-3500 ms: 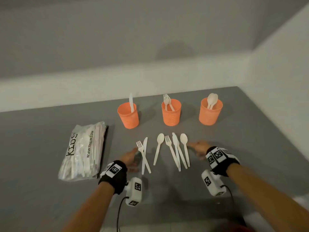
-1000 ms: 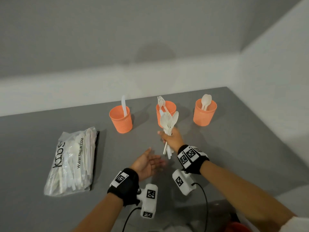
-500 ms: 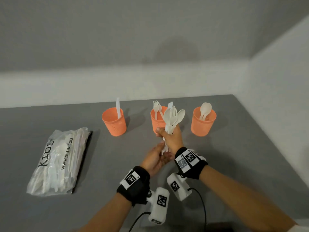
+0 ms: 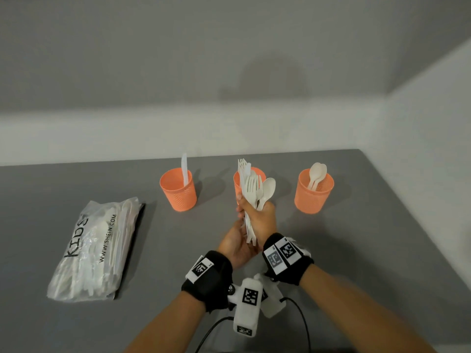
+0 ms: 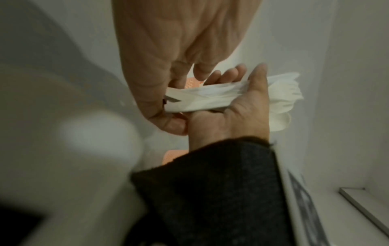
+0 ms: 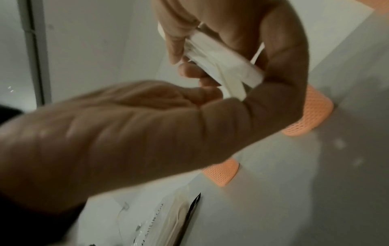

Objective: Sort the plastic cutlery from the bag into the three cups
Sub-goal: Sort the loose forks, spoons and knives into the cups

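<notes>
My right hand grips a bundle of white plastic cutlery upright, above the table and just in front of the middle cup. Fork and spoon heads stick out on top. My left hand cups the lower handle ends, with its fingers and thumb curled round them. In the right wrist view the bundle lies between both hands. Three orange cups stand in a row: the left cup has a knife, the middle cup forks, the right cup spoons.
The clear cutlery bag, still full, lies flat at the left of the grey table. White walls close in behind and on the right, where the table edge runs. Cables trail from my wrists near the front edge.
The cutlery that lay spread on the table is now bunched in my right hand and lifted. My left hand rose from open and apart to hold the bundle's lower ends.
</notes>
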Available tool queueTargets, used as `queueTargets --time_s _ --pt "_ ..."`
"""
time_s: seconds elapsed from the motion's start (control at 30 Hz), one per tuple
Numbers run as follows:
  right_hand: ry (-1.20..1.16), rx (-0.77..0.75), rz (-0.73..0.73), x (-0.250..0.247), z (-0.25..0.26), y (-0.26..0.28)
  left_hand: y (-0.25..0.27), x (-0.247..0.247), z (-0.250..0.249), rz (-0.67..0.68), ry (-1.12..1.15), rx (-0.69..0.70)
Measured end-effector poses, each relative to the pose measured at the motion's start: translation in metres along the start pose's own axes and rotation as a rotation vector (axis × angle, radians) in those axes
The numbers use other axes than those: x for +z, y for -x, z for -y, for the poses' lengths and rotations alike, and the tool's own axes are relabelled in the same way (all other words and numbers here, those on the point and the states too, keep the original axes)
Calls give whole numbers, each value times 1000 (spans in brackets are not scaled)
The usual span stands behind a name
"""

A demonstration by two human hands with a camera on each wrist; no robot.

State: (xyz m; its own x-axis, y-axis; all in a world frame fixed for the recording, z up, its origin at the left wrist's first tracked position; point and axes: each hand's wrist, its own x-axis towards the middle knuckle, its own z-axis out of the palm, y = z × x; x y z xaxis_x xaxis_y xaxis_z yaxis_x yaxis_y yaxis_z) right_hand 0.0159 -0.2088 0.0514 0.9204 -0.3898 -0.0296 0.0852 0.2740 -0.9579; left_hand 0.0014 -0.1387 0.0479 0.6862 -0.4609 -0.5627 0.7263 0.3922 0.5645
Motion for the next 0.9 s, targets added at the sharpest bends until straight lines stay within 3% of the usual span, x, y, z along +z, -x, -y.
queueTargets --time_s 0.17,0.27,0.37,0.5,0.7,0.9 --pt "140 56 118 14 -11 3 -2 -5 -9 -48 -107 55" --pt "92 142 121 18 -8 -1 2 -21 -18 -140 -382 64" --pt "-77 286 193 13 -4 -7 10 -41 -42 -232 -658 200" --pt "-51 443 381 10 -11 -7 18 -50 -79 -245 -663 468" --pt "33 469 475 26 -16 8 11 -41 -87 -269 -779 683" --pt "24 440 453 18 -10 7 1 -47 -88 -322 -675 726"
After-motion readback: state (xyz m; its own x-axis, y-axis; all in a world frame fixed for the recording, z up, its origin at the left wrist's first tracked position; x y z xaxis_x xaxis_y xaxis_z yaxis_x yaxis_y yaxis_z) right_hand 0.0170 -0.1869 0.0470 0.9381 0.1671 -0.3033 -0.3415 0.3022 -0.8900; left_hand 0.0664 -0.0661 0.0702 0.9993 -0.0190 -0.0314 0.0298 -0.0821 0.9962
